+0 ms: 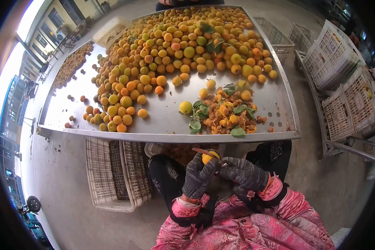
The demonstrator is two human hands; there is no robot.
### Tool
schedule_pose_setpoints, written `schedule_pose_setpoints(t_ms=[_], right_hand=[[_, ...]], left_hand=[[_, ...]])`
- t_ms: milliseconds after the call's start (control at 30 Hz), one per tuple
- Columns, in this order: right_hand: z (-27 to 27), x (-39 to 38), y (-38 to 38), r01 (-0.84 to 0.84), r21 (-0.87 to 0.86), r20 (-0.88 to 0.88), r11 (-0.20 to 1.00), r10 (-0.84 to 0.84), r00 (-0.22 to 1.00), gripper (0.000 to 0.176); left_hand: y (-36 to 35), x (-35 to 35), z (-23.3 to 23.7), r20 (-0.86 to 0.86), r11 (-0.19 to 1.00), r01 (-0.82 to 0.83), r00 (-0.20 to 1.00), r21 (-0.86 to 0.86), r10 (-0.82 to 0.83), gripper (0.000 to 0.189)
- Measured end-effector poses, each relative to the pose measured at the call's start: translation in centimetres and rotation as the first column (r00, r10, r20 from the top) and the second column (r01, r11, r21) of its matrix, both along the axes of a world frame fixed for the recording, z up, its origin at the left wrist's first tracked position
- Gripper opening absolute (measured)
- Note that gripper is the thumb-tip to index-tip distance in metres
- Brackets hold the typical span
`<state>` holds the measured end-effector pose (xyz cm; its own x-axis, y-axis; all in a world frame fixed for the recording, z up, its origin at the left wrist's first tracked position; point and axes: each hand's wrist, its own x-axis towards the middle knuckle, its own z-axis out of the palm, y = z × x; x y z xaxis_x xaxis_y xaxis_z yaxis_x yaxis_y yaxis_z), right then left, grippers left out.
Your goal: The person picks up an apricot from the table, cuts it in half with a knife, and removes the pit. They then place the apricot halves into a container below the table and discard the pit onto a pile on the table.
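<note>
My left hand (199, 176), in a dark grey knit glove, is closed round a yellow-orange apricot (211, 156) held above my lap. A thin reddish-brown strip (203, 151) lies across the top of the fruit, pointing left. My right hand (246, 173), gloved the same way, has its fingers pinched together right beside the apricot. A small pale bit shows at its fingertips; I cannot tell what it is. Just beyond both hands is the front edge of the metal table (171, 136), with a heap of torn apricot pieces and leaves (225, 114) on it.
A large pile of whole apricots (166, 46) covers much of the tabletop, with smaller fruit (73, 64) at the far left. Plastic crates (131, 175) stand under the table at the left. More crates (335, 58) are stacked on a rack at right. Another person (189, 3) is at the far edge.
</note>
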<state>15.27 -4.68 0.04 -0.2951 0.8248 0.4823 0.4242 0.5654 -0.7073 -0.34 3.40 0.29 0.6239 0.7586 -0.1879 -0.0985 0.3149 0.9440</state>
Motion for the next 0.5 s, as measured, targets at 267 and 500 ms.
schedule_pose_setpoints(t_ms=[267, 500], right_hand=[[-1.4, -3.6, -0.6, 0.465, -0.253, 0.074, 0.848, -0.462, 0.884, 0.033], [-2.3, -3.3, -0.4, 0.38, -0.222, 0.013, 0.898, -0.386, 0.922, 0.033]], left_hand=[[-0.9, 2.0, -0.2, 0.078, 0.96, -0.255, 0.961, -0.116, 0.264, 0.031], [-0.7, 0.7, -0.3, 0.112, 0.988, -0.121, 0.985, -0.093, 0.131, 0.034]])
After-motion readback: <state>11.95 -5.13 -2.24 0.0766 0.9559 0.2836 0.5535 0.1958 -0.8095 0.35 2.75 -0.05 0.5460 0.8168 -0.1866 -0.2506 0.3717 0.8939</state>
